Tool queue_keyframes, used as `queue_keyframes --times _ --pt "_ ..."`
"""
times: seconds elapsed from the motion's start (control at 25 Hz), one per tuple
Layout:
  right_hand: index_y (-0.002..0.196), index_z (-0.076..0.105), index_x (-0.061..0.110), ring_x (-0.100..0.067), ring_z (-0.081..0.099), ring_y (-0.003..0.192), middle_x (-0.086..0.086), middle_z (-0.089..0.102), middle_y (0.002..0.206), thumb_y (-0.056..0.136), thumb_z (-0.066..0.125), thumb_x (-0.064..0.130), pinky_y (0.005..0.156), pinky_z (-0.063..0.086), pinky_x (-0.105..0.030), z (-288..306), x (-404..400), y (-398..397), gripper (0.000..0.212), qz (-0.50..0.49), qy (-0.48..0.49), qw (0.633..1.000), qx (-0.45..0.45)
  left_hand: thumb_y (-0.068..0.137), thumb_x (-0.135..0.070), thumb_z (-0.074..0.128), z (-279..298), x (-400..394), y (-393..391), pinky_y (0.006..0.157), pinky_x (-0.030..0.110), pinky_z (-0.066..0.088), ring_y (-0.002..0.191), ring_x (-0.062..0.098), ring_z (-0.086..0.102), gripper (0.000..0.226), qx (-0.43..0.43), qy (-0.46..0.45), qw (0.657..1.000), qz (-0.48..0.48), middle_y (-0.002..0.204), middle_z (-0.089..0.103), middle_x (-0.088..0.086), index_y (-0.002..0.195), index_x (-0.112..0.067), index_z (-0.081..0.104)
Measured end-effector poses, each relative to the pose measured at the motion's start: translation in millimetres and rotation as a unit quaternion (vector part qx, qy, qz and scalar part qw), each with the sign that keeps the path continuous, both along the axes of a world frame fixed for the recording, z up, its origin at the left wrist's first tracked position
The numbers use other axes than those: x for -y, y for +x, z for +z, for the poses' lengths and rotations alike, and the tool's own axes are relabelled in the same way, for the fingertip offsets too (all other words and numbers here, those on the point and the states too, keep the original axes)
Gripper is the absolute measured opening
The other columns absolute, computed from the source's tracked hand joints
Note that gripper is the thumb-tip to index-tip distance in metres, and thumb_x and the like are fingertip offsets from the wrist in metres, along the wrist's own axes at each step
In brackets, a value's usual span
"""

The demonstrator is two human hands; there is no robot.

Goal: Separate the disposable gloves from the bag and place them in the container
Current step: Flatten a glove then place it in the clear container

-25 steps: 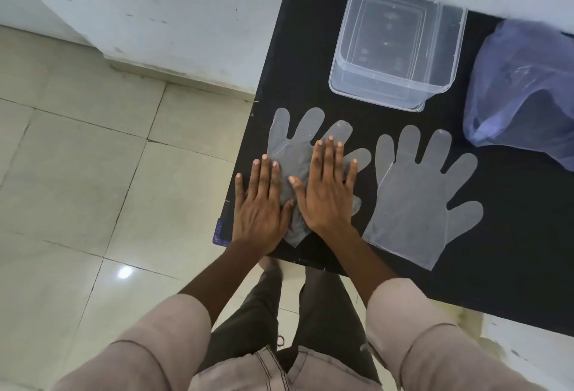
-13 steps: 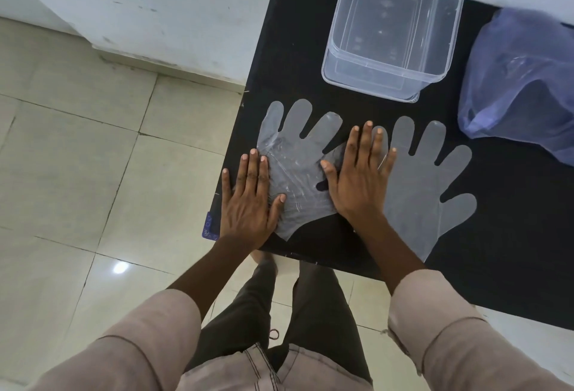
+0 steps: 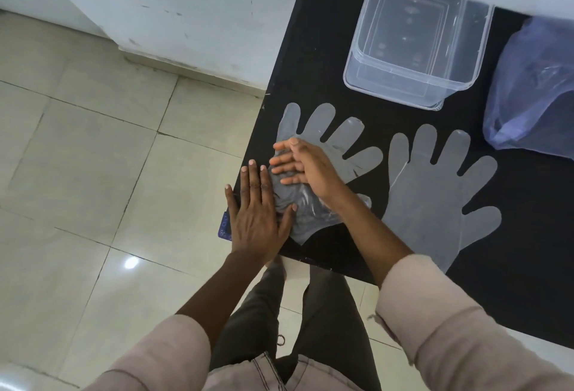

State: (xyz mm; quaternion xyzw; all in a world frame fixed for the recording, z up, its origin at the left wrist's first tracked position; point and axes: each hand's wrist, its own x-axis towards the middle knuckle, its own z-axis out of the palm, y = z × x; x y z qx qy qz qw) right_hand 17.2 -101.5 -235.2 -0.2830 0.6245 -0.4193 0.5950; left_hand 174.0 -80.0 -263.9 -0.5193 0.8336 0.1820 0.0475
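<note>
Two clear disposable gloves lie flat on the black table (image 3: 316, 58). The left glove (image 3: 338, 142) is near the table's left edge, and the right glove (image 3: 435, 198) lies beside it, untouched. My left hand (image 3: 257, 210) rests flat, fingers apart, on the left glove's cuff side at the table edge. My right hand (image 3: 306, 167) lies palm down across the same glove's palm, fingers pointing left. The clear plastic container (image 3: 416, 46) stands empty at the back. The bluish plastic bag (image 3: 534, 92) sits at the back right.
The table's left and near edges drop off to a tiled floor (image 3: 93, 173). A white wall (image 3: 186, 2) runs behind the table. My legs stand at the near edge below the left glove.
My right hand has swung from the gap between the two gloves back left onto the left glove, fingers now pointing left. My left hand has stayed on the glove's left side.
</note>
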Motion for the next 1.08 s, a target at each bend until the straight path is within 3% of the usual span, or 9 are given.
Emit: queue_keyframes --times 0.08,0.32,0.48,0.6,0.72,0.84,0.92,1.0,1.08 --pt "0.123 0.057 0.009 -0.024 0.07 0.094 -0.016 0.068 0.111 0.101 0.028 0.042 0.072 0.058 -0.031 -2.9 17.3 -7.9 0.049 -0.006 0.01 1.0 -0.002 0.089 -0.071 0.005 -3.1 -1.1 2.8 0.119 0.053 -0.003 0.15 0.028 -0.006 0.087 0.01 0.005 1.0 -0.003 0.163 -0.005 0.01 0.153 -0.013 -0.003" --pt "0.122 0.056 0.006 -0.028 0.068 0.101 -0.018 0.069 0.111 0.101 0.025 0.047 0.082 0.056 -0.04 13.9 49.1 -44.4 0.056 -0.159 -0.003 0.986 0.043 0.089 -0.071 0.007 -7.6 2.0 5.3 0.119 0.056 0.0 0.15 0.026 -0.01 0.087 -0.005 0.006 1.0 0.012 0.163 -0.009 0.009 0.153 -0.014 -0.007" --pt "0.114 0.06 0.005 -0.028 0.069 0.094 -0.017 0.071 0.104 0.101 0.023 0.046 0.077 0.058 -0.037 17.4 1.8 -27.7 0.057 -0.223 0.002 0.968 0.115 0.094 -0.062 0.018 19.9 -6.6 -8.0 0.122 0.046 0.002 0.151 0.022 -0.004 0.079 -0.206 -0.009 0.979 -0.003 0.163 -0.003 0.005 0.154 -0.014 0.001" --pt "0.113 0.061 0.005 -0.028 0.069 0.094 -0.017 0.07 0.103 0.101 0.026 0.046 0.082 0.056 -0.04 6.4 -21.5 -8.0 0.056 -0.222 0.023 0.965 0.138 0.096 -0.059 0.021 22.6 -9.9 -37.1 0.122 0.045 0.008 0.151 0.017 0.001 0.076 -0.344 0.063 0.937 0.017 0.163 0.001 0.003 0.153 -0.012 0.005" --pt "0.117 0.059 0.005 -0.029 0.07 0.097 -0.019 0.069 0.108 0.101 0.025 0.046 0.081 0.057 -0.037 -1.0 -26.1 -6.6 0.056 -0.239 0.028 0.962 0.132 0.096 -0.06 0.022 0.1 -8.5 -35.6 0.119 0.053 0.017 0.151 0.016 0.002 0.074 -0.353 0.101 0.928 0.071 0.162 -0.002 -0.002 0.153 -0.017 0.002" --pt "0.116 0.059 0.005 -0.026 0.07 0.094 -0.018 0.07 0.106 0.101 0.024 0.045 0.075 0.058 -0.032 -0.4 -26.7 -11.0 0.055 -0.252 0.018 0.959 0.126 0.096 -0.059 0.024 -5.3 -10.2 -22.7 0.121 0.046 0.018 0.151 0.016 0.005 0.074 -0.359 0.103 0.925 0.071 0.162 0.001 -0.001 0.153 -0.016 0.005" --pt "0.117 0.059 0.005 -0.026 0.07 0.093 -0.017 0.07 0.106 0.101 0.025 0.044 0.076 0.058 -0.033 4.7 -29.8 -8.4 0.053 -0.25 0.011 0.961 0.121 0.097 -0.055 0.029 6.7 -9.1 -18.2 0.12 0.034 0.019 0.15 0.016 0.011 0.072 -0.373 0.115 0.917 0.08 0.163 0.009 0.004 0.153 -0.012 0.014" --pt "0.113 0.061 0.008 -0.023 0.07 0.088 -0.012 0.072 0.101 0.101 0.031 0.039 0.071 0.057 -0.032 13.2 -39.0 -2.5 0.045 -0.244 0.003 0.967 0.069 0.097 -0.042 0.04 21.3 -0.6 -4.6 0.114 0.029 0.03 0.144 0.019 0.03 0.06 -0.378 0.085 0.915 0.109 0.157 0.032 0.009 0.148 -0.012 0.032" --pt "0.1 0.065 0.015 -0.013 0.069 0.075 -0.002 0.073 0.088 0.098 0.046 0.031 0.062 0.055 -0.026 22.7 -56.2 4.7 0.025 -0.227 0.013 0.973 -0.037 0.095 -0.028 0.049 29.9 15.5 17.6 0.099 0.035 0.046 0.121 0.022 0.053 0.039 -0.361 0.018 0.922 0.136 0.131 0.059 0.01 0.13 -0.013 0.057"
